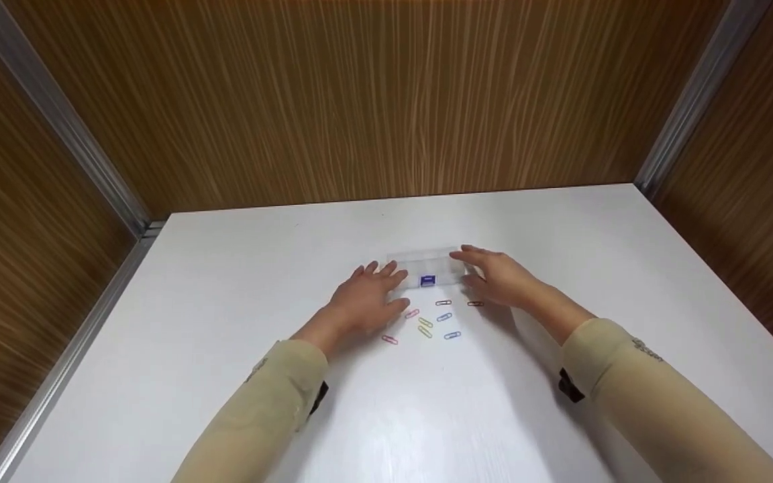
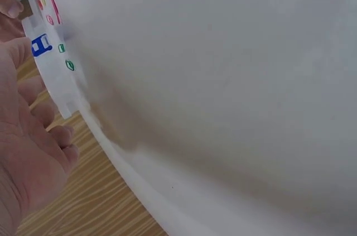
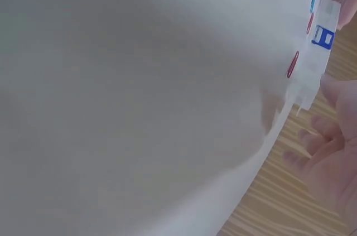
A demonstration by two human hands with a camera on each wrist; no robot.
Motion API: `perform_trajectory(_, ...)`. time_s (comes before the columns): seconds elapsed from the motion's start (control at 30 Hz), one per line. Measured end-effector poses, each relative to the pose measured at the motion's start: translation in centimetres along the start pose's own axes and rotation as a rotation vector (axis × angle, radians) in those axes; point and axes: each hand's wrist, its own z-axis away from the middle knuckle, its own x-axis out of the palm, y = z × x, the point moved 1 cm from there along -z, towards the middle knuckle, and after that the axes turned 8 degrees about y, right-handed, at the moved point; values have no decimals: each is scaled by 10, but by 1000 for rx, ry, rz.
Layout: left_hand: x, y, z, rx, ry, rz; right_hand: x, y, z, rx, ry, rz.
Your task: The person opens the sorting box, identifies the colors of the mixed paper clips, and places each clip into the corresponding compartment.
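A clear plastic box (image 1: 435, 263) with a blue latch (image 1: 428, 281) on its near side lies on the white table, its lid down. My left hand (image 1: 368, 300) is at its left end, fingers spread and fingertips right at the edge. At the opposite end is my right hand (image 1: 504, 276), fingers extended along the top corner and thumb near the front. Both wrist views show loosely bent fingers beside the box. Just in front of it lie several paper clips: a pink one (image 1: 412, 313), yellow ones (image 1: 425, 331), blue ones (image 1: 452, 335), a red one (image 1: 390, 340) and dark ones (image 1: 475, 304).
The white table (image 1: 259, 268) fills the work area. Wood-grain panels (image 1: 386, 100) enclose it at the back and both sides, with metal posts (image 1: 685, 94) in the corners. Dark straps show under both beige sleeves (image 1: 601, 355).
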Motion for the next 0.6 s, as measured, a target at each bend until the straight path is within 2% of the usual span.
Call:
perform_trajectory(0.23,1,-3,-1,9,12,-5,5,6,-12,69,-80,-84)
perform_trajectory(0.6,1,-7,-3,5,31,56,10,13,-18,92,-73,-154)
